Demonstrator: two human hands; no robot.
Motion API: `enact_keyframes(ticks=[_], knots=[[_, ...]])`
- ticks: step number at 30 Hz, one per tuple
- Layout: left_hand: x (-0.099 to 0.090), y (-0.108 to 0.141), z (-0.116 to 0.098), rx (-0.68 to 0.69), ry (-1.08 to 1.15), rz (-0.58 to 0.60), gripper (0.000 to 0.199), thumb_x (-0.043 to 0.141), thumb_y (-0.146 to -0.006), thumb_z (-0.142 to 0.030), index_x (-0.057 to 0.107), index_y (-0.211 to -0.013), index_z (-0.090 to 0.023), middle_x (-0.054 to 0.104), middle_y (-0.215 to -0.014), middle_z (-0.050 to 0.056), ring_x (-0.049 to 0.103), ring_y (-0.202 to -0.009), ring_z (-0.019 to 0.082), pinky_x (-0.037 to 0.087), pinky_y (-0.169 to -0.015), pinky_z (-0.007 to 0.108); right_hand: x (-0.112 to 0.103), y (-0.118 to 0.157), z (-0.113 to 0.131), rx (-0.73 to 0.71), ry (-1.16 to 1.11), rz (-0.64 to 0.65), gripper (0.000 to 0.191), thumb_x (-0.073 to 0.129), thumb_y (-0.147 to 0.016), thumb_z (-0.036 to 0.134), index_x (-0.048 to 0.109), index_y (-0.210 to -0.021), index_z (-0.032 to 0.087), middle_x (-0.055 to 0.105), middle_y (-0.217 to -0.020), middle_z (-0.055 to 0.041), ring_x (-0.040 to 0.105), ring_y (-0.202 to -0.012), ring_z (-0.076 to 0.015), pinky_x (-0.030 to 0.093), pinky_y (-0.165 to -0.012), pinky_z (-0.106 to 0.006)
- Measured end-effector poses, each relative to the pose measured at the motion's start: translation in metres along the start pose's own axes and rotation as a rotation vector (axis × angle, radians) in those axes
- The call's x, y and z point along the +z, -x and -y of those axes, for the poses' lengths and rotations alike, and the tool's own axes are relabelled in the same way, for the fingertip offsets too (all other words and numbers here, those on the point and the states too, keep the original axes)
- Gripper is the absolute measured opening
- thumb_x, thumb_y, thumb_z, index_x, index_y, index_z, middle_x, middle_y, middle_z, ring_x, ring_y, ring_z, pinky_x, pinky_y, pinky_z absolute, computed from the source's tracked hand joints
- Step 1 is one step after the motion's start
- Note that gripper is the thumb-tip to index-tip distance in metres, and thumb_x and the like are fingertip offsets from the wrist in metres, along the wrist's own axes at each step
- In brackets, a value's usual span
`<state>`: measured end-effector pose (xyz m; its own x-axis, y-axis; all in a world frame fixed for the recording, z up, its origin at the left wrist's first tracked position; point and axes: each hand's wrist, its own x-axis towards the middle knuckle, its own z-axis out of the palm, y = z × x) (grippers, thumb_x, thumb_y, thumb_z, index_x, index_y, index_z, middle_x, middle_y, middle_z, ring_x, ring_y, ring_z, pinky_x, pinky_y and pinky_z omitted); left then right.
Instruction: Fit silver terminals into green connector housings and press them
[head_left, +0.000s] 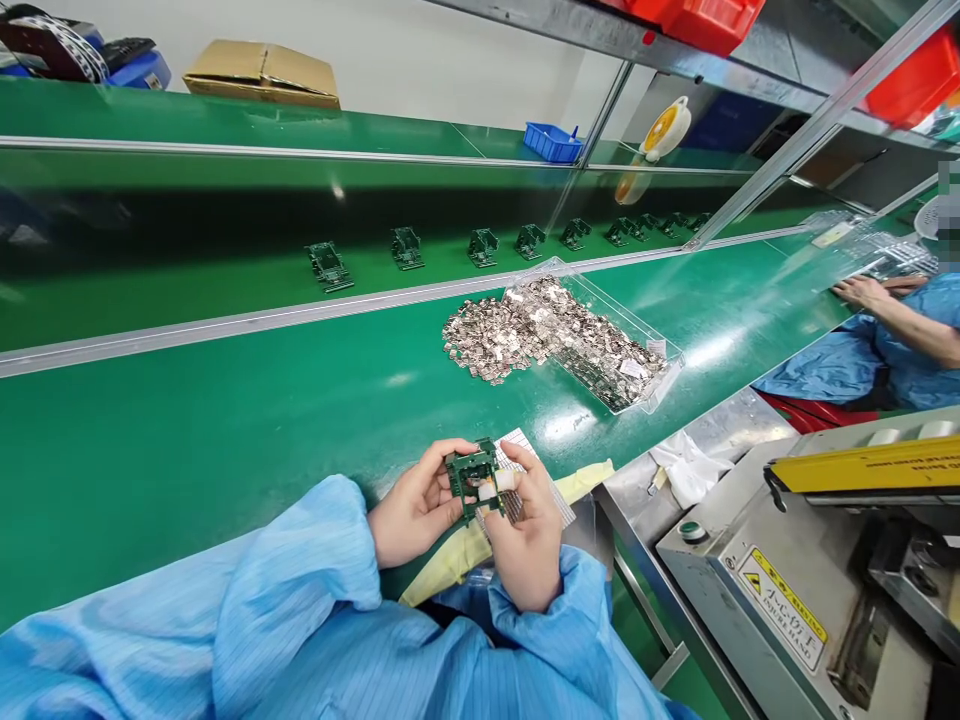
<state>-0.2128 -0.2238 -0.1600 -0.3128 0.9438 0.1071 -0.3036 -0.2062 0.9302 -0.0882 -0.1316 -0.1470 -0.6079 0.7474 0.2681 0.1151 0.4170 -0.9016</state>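
While both hands (463, 515) grip a green frame (474, 478), near the bench edge (592, 490)

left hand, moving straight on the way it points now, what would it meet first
The green circuit board at its fingertips; beyond that, probably the right hand, though depth is unclear.

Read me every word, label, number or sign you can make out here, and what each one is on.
"小心伤手" and "INJURE HAND": yellow-edged warning label on the grey machine; its heading is too blurred.
Yellow bar: dark lettering, too blurred to read surely.
White slips in the clear tray: too small.
Held green assembly: nothing legible.
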Motion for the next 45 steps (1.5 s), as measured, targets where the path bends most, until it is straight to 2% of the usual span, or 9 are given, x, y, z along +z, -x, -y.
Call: enact_keyframes(ticks=[7, 10, 14, 22, 30, 34, 39, 43, 45], knots=[[0.001, 0.001, -0.002, 0.055, -0.257, -0.071, 0.025, 0.052, -0.095, -0.025, 0.048, -0.120, -0.023, 0.061, -0.102, 0.004, 0.061, -0.091, 0.012, 0.050, -0.081, 0.022, 0.005, 0.005, -0.001, 0.025, -0.001, -0.004, 0.012, 0.063, -0.077, 0.016, 0.066, -0.087, 0.021, 0.062, -0.110, -0.0076, 0.059, -0.102, -0.0231, 0.047, -0.087, -0.035], [0.005, 0.002, -0.003, 0.052, -0.267, -0.114, 0.025, 0.053, -0.094, -0.027, 0.047, -0.118, -0.022, 0.059, -0.096, 0.002, 0.059, -0.082, 0.012, 0.050, -0.074, 0.022, 0.008, 0.009, -0.002, 0.106, -0.141, 0.039, 0.012, 0.061, -0.080, 0.016, 0.063, -0.090, 0.022, 0.065, -0.093, -0.0036, 0.061, -0.085, -0.0192, 0.050, -0.076, -0.031], [0.008, 0.003, -0.005, -0.003, -0.288, -0.157, 0.024, 0.051, -0.094, -0.026, 0.047, -0.117, -0.021, 0.056, -0.086, 0.001, 0.055, -0.071, 0.012, 0.049, -0.065, 0.023, 0.012, 0.011, -0.001, 0.237, -0.357, 0.019, 0.008, 0.061, -0.081, 0.019, 0.061, -0.088, 0.022, 0.065, -0.078, 0.0004, 0.062, -0.070, -0.0153, 0.051, -0.066, -0.026], [0.012, 0.006, -0.008, -0.036, -0.335, -0.182, 0.023, 0.053, -0.089, -0.021, 0.049, -0.112, -0.020, 0.057, -0.084, 0.001, 0.055, -0.069, 0.013, 0.048, -0.065, 0.025, 0.016, 0.005, 0.004, 0.358, -0.538, -0.073, 0.017, 0.069, -0.067, 0.014, 0.056, -0.075, 0.021, 0.061, -0.068, 0.0037, 0.059, -0.062, -0.0122, 0.050, -0.058, -0.021], [0.018, 0.009, -0.008, -0.063, -0.355, -0.184, 0.025, 0.056, -0.087, -0.018, 0.051, -0.112, -0.021, 0.059, -0.086, 0.001, 0.056, -0.067, 0.012, 0.048, -0.063, 0.023, 0.011, 0.015, 0.003, 0.360, -0.535, -0.063, 0.017, 0.067, -0.069, 0.019, 0.051, -0.076, 0.022, 0.058, -0.069, 0.0026, 0.058, -0.064, -0.0142, 0.051, -0.060, -0.025], [0.028, 0.013, -0.005, -0.076, -0.359, -0.172, 0.027, 0.059, -0.086, -0.019, 0.052, -0.112, -0.022, 0.060, -0.087, 0.001, 0.055, -0.067, 0.012, 0.049, -0.062, 0.022, 0.004, 0.023, 0.003, 0.366, -0.561, -0.115, 0.019, 0.068, -0.068, 0.018, 0.050, -0.075, 0.022, 0.054, -0.067, 0.0044, 0.053, -0.060, -0.0116, 0.047, -0.056, -0.022], [0.048, 0.013, -0.001, -0.125, -0.313, -0.091, 0.025, 0.060, -0.089, -0.028, 0.052, -0.111, -0.022, 0.057, -0.083, 0.001, 0.054, -0.068, 0.012, 0.052, -0.060, 0.022, -0.012, 0.044, -0.005, 0.335, -0.508, -0.206, 0.018, 0.068, -0.074, 0.024, 0.053, -0.083, 0.022, 0.059, -0.075, 0.0011, 0.059, -0.068, -0.0146, 0.051, -0.064, -0.026], [0.058, -0.002, 0.000, -0.132, -0.174, -0.098, 0.031, 0.064, -0.087, -0.036, 0.049, -0.110, -0.022, 0.056, -0.092, 0.002, 0.059, -0.070, 0.012, 0.055, -0.059, 0.023, -0.033, 0.066, -0.035, 0.308, -0.393, -0.450, 0.023, 0.063, -0.083, 0.038, 0.057, -0.097, 0.020, 0.065, -0.083, -0.0036, 0.061, -0.072, -0.0165, 0.051, -0.066, -0.029], [0.060, -0.017, 0.003, -0.129, -0.129, -0.131, 0.039, 0.068, -0.083, -0.040, 0.047, -0.112, -0.022, 0.056, -0.095, 0.002, 0.061, -0.069, 0.012, 0.055, -0.057, 0.023, -0.042, 0.072, -0.054, 0.359, -0.335, -0.473, 0.029, 0.063, -0.082, 0.044, 0.061, -0.096, 0.019, 0.066, -0.079, -0.0046, 0.059, -0.067, -0.0168, 0.049, -0.060, -0.028]])
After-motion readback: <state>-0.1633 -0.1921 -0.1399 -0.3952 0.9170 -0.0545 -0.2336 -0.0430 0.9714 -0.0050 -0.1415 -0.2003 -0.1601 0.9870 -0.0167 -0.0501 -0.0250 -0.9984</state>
